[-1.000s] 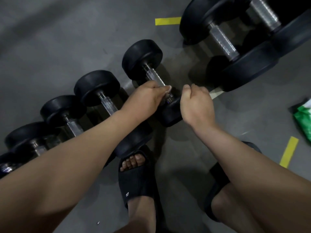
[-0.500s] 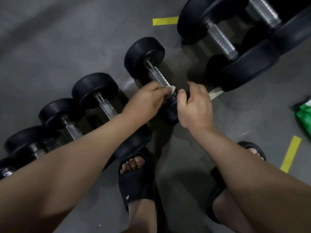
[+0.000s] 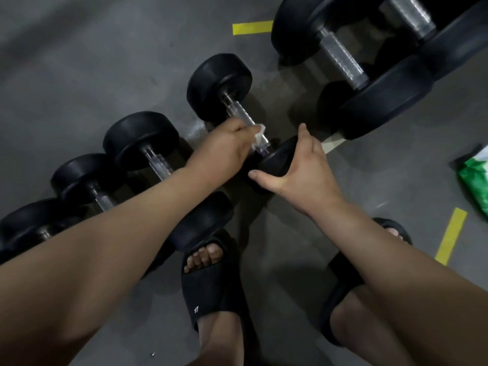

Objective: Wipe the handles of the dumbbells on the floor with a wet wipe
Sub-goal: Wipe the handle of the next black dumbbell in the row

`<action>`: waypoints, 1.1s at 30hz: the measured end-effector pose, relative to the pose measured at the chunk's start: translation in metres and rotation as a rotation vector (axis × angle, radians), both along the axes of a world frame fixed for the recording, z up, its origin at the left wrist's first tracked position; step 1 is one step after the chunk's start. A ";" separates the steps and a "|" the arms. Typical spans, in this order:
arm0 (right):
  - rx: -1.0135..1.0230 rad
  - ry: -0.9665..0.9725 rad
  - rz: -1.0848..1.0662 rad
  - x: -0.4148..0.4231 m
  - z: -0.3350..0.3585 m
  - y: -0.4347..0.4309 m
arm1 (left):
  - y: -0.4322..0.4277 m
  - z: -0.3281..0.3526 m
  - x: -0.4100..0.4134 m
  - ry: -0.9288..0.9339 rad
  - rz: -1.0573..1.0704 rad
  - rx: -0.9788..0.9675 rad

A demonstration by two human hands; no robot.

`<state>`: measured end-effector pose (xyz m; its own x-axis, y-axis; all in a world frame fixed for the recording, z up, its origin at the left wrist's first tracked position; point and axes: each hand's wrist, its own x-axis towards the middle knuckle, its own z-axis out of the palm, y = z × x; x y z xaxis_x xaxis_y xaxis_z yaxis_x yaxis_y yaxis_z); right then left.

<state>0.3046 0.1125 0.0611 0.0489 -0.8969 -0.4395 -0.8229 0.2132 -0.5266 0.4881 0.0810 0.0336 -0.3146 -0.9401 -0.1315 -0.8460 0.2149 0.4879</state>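
Smaller dumbbells [image 3: 142,138] lie in a row at your left, with bare floor [image 3: 79,62] open beyond them. Your left hand [image 3: 227,147] still pinches the white wipe [image 3: 260,134] round the handle [image 3: 239,109] of the next dumbbell [image 3: 219,85], near its closer end. Your right hand [image 3: 303,173], curled beside that handle half a second ago, now spreads over the closer weight, thumb and fingers clasping it. Larger dumbbells [image 3: 383,107] crowd just beyond your right hand. A green packet [image 3: 475,180] sits at the right edge.
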 end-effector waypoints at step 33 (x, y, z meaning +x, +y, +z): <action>0.025 0.129 0.021 0.010 0.005 0.001 | -0.022 0.001 0.008 -0.278 0.128 -0.011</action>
